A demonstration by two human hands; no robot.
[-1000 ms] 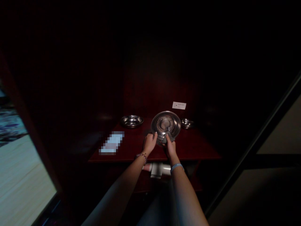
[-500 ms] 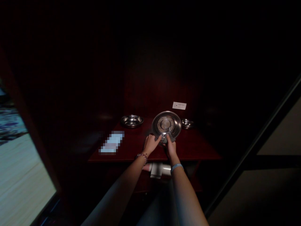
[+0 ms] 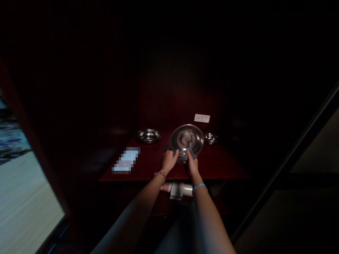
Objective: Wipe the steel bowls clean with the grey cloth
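A round metal bowl (image 3: 187,137) is tilted up above the dark red shelf, its inside facing me. My left hand (image 3: 170,160) grips its lower left rim, with the thumb on the inner side. At the lower right rim, my right hand (image 3: 192,163) pinches a grey cloth (image 3: 190,154) against the bowl. A shallow metal bowl (image 3: 148,135) rests on the shelf to the left. Behind the held bowl, on the right, stand smaller metal bowls (image 3: 211,138), partly hidden.
On the red shelf (image 3: 148,165), a blurred-out pale rectangle (image 3: 126,159) lies at the left. A white socket plate (image 3: 202,118) is on the back wall. Below the shelf edge sit white and pink objects (image 3: 177,190). A pale wooden surface (image 3: 29,201) shows at far left.
My left thumb has shifted slightly left, away from the cloth. The held bowl has moved a little up and left. The other bowls have stayed put.
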